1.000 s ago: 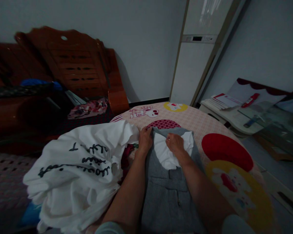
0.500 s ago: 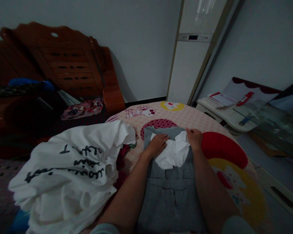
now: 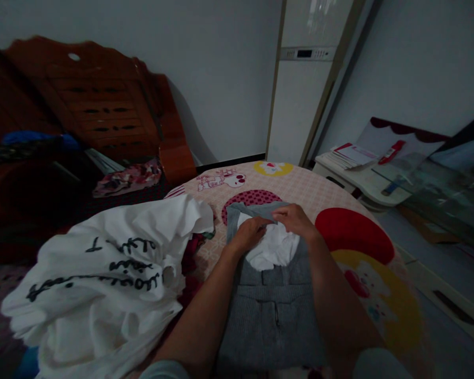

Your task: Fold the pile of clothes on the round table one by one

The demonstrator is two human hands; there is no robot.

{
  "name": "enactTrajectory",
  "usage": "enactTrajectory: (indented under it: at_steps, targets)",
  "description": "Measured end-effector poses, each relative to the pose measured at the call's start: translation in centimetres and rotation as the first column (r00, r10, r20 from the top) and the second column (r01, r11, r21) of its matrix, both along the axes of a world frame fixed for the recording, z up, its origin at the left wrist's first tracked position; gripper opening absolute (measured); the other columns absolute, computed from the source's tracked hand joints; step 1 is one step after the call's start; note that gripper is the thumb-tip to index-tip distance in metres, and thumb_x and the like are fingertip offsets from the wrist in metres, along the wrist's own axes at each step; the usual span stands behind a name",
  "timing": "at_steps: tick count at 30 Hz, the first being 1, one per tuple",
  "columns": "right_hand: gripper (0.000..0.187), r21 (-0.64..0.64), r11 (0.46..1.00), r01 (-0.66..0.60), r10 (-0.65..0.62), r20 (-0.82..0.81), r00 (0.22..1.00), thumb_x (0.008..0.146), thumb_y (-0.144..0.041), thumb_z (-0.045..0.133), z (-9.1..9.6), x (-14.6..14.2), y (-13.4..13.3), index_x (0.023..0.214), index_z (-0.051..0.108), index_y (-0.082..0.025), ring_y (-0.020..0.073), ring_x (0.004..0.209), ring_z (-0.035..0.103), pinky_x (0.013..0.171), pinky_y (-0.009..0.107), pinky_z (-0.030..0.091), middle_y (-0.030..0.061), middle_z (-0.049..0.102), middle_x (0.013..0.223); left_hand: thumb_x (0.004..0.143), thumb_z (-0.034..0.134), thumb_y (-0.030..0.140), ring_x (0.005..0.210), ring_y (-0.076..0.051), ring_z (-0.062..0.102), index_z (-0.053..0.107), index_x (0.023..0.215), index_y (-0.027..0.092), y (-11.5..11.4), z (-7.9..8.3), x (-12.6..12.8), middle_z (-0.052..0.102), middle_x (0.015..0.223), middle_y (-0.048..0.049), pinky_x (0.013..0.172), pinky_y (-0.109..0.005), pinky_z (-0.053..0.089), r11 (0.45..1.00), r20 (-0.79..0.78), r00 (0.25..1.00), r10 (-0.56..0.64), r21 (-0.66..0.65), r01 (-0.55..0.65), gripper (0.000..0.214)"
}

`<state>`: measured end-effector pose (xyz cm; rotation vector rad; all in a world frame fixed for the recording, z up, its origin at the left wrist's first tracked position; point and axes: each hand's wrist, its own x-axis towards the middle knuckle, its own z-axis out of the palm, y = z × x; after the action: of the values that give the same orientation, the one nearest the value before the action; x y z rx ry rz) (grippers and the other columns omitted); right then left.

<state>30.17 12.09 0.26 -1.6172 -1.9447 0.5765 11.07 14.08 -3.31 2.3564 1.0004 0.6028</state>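
A grey ribbed knit garment (image 3: 266,321) lies lengthwise on the round table in front of me. Crumpled white cloth (image 3: 270,252) covers its upper part; I cannot tell whether the two are joined. My left hand (image 3: 252,235) rests on the left side of the white cloth, its fingers bent and pinching at it. Close by on the right, my right hand (image 3: 294,219) pinches cloth near the garment's top edge, thumb and fingers together. The two sets of fingertips nearly meet. Partly hidden is the cloth between the fingers.
Left of the garment is a heaped white shirt (image 3: 102,279) with black lettering, over dark red cloth. The table wears a patterned pink tablecloth (image 3: 300,184). Beyond stand a carved wooden sofa (image 3: 98,95) and a tall white air conditioner (image 3: 296,105). Papers (image 3: 349,155) lie on a white cabinet at right.
My right hand has moved left from the garment's top right corner toward its middle. My left hand's fingers, flatter before, are now more bent. The view has shifted slightly.
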Motion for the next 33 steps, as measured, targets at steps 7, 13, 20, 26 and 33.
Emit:
enactTrajectory:
  at_steps: [7,13,20,26,33]
  targets:
    - [0.027,-0.043,0.998,0.047,-0.032,0.311,0.95,0.081,-0.02,0.059,1.0,0.9,-0.4,0.055,0.065,-0.017,0.0139,0.064,0.058,0.064,0.023,0.04,0.0028,0.064,0.06,0.076,0.055,0.006,0.101,-0.019,0.065,0.067,0.115,0.02,0.4,-0.6,-0.4,0.07,0.113,-0.0059,0.094,-0.033,0.05,0.997,0.088,0.996,0.009,-0.071,-0.003,0.043]
    - [0.036,-0.26,0.964,0.058,-0.091,-0.119,0.989,0.075,-0.045,0.064,3.4,4.4,-2.4,0.054,0.064,-0.017,0.0093,0.042,0.041,0.045,0.023,0.027,-0.0044,0.047,0.041,0.079,0.059,0.015,0.062,-0.012,0.063,0.067,0.089,0.015,0.1,2.7,-0.5,0.069,0.079,-0.0022,0.063,-0.024,0.051,0.973,0.238,0.97,0.054,-0.232,0.002,0.013]
    - [0.039,-0.325,0.94,0.101,-0.224,-0.366,0.903,0.068,-0.053,0.065,4.2,4.9,-3.3,0.063,0.069,-0.014,0.007,0.039,0.031,0.043,0.023,0.021,-0.0072,0.039,0.038,0.073,0.072,0.032,0.073,-0.026,0.07,0.065,0.068,0.016,-2.8,3.3,2.0,0.068,0.068,-0.009,0.067,-0.032,0.052,0.988,-0.222,0.974,-0.036,-0.152,0.002,0.018]
    - [0.038,-0.341,0.932,0.12,-0.246,-0.355,0.902,0.066,-0.052,0.067,4.2,5.0,-3.1,0.061,0.069,-0.014,0.0071,0.039,0.032,0.043,0.023,0.021,-0.0056,0.041,0.039,0.075,0.064,0.021,0.098,-0.032,0.068,0.067,0.1,0.014,-4.0,2.6,3.0,0.071,0.1,-0.0177,0.081,-0.037,0.053,0.998,-0.51,0.858,0.064,0.04,-0.05,0.027]
    - [0.042,-0.35,0.928,0.127,-0.263,-0.375,0.889,0.067,-0.055,0.068,3.6,5.5,-2.9,0.066,0.07,-0.013,0.0069,0.039,0.03,0.043,0.024,0.018,-0.0054,0.041,0.04,0.074,0.06,0.016,0.087,-0.022,0.068,0.07,0.087,0.017,-2.9,3.9,1.9,0.072,0.089,-0.0075,0.074,-0.027,0.049,0.995,-0.393,0.917,-0.064,-0.099,0.027,0.017]
